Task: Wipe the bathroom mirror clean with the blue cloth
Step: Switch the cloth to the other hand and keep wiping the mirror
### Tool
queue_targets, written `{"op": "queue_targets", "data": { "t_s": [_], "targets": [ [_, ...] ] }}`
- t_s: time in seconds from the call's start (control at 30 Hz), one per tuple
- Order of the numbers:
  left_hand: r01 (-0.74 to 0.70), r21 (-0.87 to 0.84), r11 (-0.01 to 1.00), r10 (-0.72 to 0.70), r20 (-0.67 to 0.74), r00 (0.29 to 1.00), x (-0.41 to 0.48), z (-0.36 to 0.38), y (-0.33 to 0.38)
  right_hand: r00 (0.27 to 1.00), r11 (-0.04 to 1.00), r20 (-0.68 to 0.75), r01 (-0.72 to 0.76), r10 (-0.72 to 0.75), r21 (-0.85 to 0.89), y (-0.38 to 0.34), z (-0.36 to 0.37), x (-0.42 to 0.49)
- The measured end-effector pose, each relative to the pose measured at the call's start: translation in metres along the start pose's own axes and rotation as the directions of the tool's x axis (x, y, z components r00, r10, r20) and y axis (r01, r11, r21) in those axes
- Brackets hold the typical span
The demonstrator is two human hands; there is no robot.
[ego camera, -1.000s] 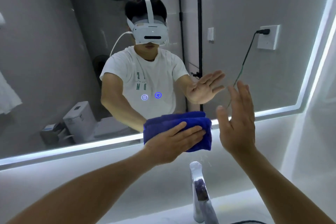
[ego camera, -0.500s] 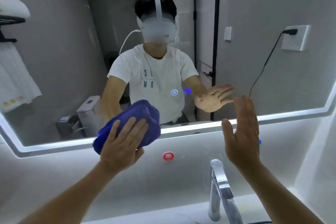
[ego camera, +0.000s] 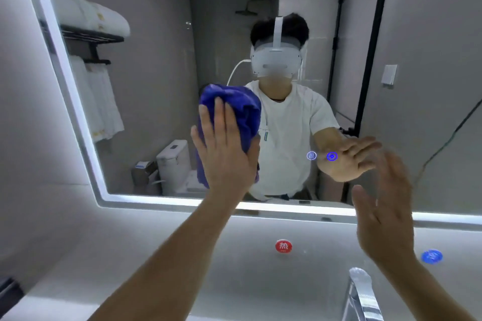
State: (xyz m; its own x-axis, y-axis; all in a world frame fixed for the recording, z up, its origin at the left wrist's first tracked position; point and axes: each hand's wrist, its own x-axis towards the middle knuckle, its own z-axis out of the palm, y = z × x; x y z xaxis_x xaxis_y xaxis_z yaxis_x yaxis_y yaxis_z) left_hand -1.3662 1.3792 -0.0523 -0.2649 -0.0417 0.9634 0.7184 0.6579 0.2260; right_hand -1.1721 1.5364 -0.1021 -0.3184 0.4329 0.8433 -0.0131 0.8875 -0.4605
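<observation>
The bathroom mirror with a lit white border fills the wall ahead. My left hand presses the bunched blue cloth flat against the glass with straight fingers, a little above the mirror's lower edge and left of centre. My right hand is raised with its fingers straight and spread, held in front of the mirror's lower right part; it holds nothing and is blurred. The mirror shows my reflection wearing a white headset.
A chrome faucet rises at the bottom right. On the wall below the mirror sit a red round sticker and a blue one. Two lit touch icons glow in the glass. Towels and a toilet appear only as reflections.
My left hand has swept the cloth from the mirror's lower edge left and then up onto the glass. My view has shifted left. My right hand has stayed raised on the right.
</observation>
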Motion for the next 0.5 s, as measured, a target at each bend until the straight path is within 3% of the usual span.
{"op": "queue_targets", "data": {
  "t_s": [0.1, 0.3, 0.5],
  "targets": [
    [-0.02, 0.018, 1.0, 0.02, -0.024, 1.0, 0.037, -0.004, -0.006, 0.997, 0.997, -0.015, 0.081, -0.08, 0.012, -0.033, 0.019, 0.019],
    [-0.239, 0.13, 0.962, 0.237, 0.036, 0.971, -0.025, 0.002, -0.052, 0.985, 0.984, 0.009, 0.175, -0.175, -0.042, -0.075, 0.047, 0.03],
    [-0.622, 0.104, 0.776, 0.604, 0.158, 0.781, -0.029, -0.009, -0.095, 0.977, 0.974, 0.044, 0.21, -0.207, -0.081, -0.081, 0.054, 0.019]
  ]
}}
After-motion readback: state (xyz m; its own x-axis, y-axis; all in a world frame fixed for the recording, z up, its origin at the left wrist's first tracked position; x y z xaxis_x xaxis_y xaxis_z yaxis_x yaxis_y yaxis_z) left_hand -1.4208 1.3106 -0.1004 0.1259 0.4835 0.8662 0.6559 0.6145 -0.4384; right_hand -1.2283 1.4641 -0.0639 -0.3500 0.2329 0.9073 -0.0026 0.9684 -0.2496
